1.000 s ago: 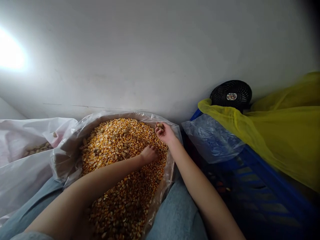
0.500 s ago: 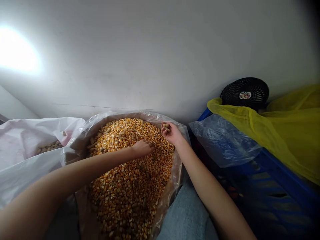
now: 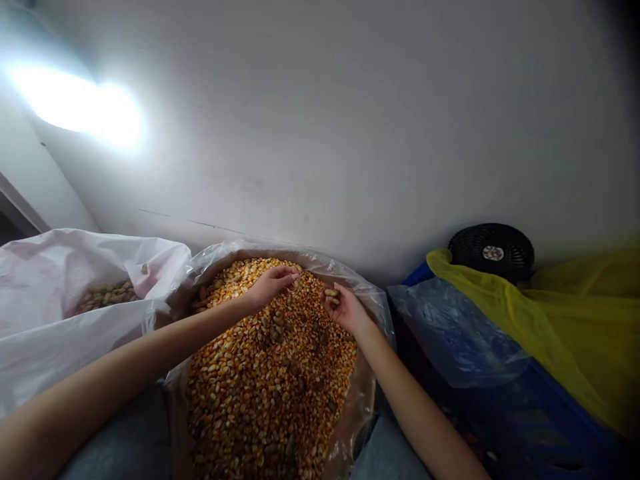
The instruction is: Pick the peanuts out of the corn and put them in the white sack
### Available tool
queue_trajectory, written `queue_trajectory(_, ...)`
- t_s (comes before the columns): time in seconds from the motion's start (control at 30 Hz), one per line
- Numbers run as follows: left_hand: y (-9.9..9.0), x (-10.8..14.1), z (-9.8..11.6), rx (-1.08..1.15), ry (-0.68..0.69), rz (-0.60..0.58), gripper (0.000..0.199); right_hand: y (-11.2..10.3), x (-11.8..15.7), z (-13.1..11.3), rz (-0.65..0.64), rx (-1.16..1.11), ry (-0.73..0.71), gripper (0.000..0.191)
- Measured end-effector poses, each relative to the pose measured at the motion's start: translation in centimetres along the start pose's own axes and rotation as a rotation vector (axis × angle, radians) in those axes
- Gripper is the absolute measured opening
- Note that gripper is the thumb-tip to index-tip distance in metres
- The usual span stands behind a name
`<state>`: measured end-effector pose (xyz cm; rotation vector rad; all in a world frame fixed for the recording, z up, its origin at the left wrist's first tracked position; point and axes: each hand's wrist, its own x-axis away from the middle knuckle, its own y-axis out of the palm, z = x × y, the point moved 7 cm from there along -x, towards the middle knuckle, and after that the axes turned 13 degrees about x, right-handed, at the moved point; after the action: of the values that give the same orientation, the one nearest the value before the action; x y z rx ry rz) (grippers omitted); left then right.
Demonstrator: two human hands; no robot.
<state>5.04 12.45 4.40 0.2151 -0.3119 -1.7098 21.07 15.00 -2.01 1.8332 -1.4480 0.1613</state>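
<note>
1. A white-painted wall (image 3: pixel 320 133) fills the upper view, with a glare of light at its upper left. The hedge here is that this glare and the dim lower right corner make details hard to judge.
2. One open sack lined with a clear plastic liner (image 3: pixel 240 252) sits at the centre, heaped with corn kernels (image 3: pixel 273 393). Peanut pods lie mixed among the kernels, too many to count.
3. To its left, just beside it, is one white sack (image 3: pixel 55 273), with a small heap of loose peanuts (image 3: pixel 107 297) inside.
4. To the right are one blue crate (image 3: pixel 530 417), one yellow plastic sheet (image 3: pixel 565 327), one bluish plastic bag (image 3: pixel 450 333) and one round black fan (image 3: pixel 493 252).
5. There are two hands, both over the grain. The right hand (image 3: pixel 346 310) pinches a few peanut pods (image 3: pixel 331 297) in narrowly closed fingers, above the far right of the heap.
6. The left hand (image 3: pixel 270 287) lies low at the far side, its fingers (image 3: pixel 286 275) together and stretched out. Whether they hold a pod, I cannot tell.
7. The work looks like picking pods from the corn. With pods pinched, the next move calls for a place to drop them; the white sack seems likeliest.
</note>
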Motion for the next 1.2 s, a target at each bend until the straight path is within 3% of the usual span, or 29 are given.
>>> queue_trajectory(0.13, -0.2, 0.2, 1.2, 0.014, 0.055, 0.035, 0.024, 3.9, 1.1, 2.9, -0.115, 0.063, 0.081, 0.023)
queue_trajectory(0.3, 0.6, 0.5, 1.6, -0.243, 0.124, -0.098, 0.019, 7.6, 2.1, 5.7, -0.263, 0.11, 0.206, 0.034)
queue_trajectory(0.43, 1.9, 1.0, 2.1, -0.62, 0.274, -0.214, 0.018, 7.3, 1.7, 6.0, -0.212, 0.061, 0.219, 0.027)
queue_trajectory(0.6, 1.7, 1.5, 3.9, -0.972, 0.421, -0.178, 0.025, 6.2, 1.2, 4.7, -0.207, 0.009, 0.203, 0.02)
queue_trajectory(0.63, 1.7, 1.7, 3.8, -1.054, 0.41, -0.233, 0.025, 5.9, 1.1, 4.3, -0.197, 0.002, 0.184, 0.02)
queue_trajectory(0.77, 1.7, 3.7, 1.5, -1.377, 0.348, -0.632, 0.018, 4.7, 0.9, 2.7, -0.143, -0.064, 0.094, 0.019)
queue_trajectory(0.83, 1.3, 4.4, 0.4, -1.474, 0.367, -0.718, 0.015, 4.4, 1.0, 2.5, -0.138, -0.082, 0.085, 0.02)
queue_trajectory(1.03, 0.8, 4.3, -0.6, -1.535, 0.337, -0.706, 0.009, 4.0, 0.8, 3.3, -0.083, -0.005, 0.139, 0.021)
queue_trajectory(1.2, 2.2, 3.9, 1.9, -1.288, 0.365, -0.481, 0.02, 5.4, 1.0, 4.8, -0.2, 0.115, 0.203, 0.026)
